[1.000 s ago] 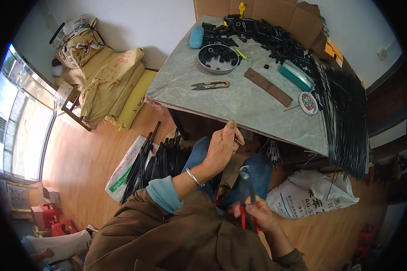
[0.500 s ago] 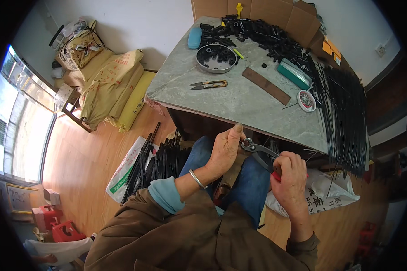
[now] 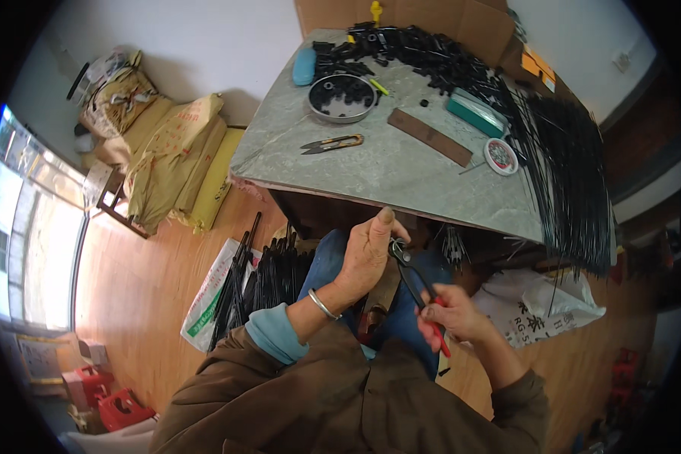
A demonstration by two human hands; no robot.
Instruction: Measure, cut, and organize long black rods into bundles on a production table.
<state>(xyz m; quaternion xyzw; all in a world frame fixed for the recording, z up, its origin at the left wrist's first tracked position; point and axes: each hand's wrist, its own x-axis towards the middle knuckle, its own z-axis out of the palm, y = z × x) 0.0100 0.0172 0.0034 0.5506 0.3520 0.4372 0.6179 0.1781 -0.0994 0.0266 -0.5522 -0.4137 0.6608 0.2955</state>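
Observation:
My right hand (image 3: pixel 455 314) grips a pair of pliers (image 3: pixel 412 278) with dark metal arms and red handles. They slant up and left above my lap, their head at the fingers of my left hand (image 3: pixel 367 253). That hand is closed with its thumb pointing up; whatever it pinches by the jaws is hidden or too small to name. Ahead stands a grey stone-patterned table (image 3: pixel 280 151), where thread snips (image 3: pixel 333 144) lie near a round metal pan (image 3: pixel 343 115) of small black parts.
The table also carries a brown flat bar (image 3: pixel 431 138), a green box (image 3: pixel 475 113), a white tub of small pieces (image 3: pixel 501 156), a heap of black parts (image 3: pixel 439 57) and long black rods (image 3: pixel 571 181). Black tubes (image 3: pixel 272 268) stand left of my legs; yellow sacks (image 3: pixel 178 163) lean at the wall.
The pliers have swung steeper and my right hand has moved left and down with them. My left hand has shifted slightly left. The view has also turned a little.

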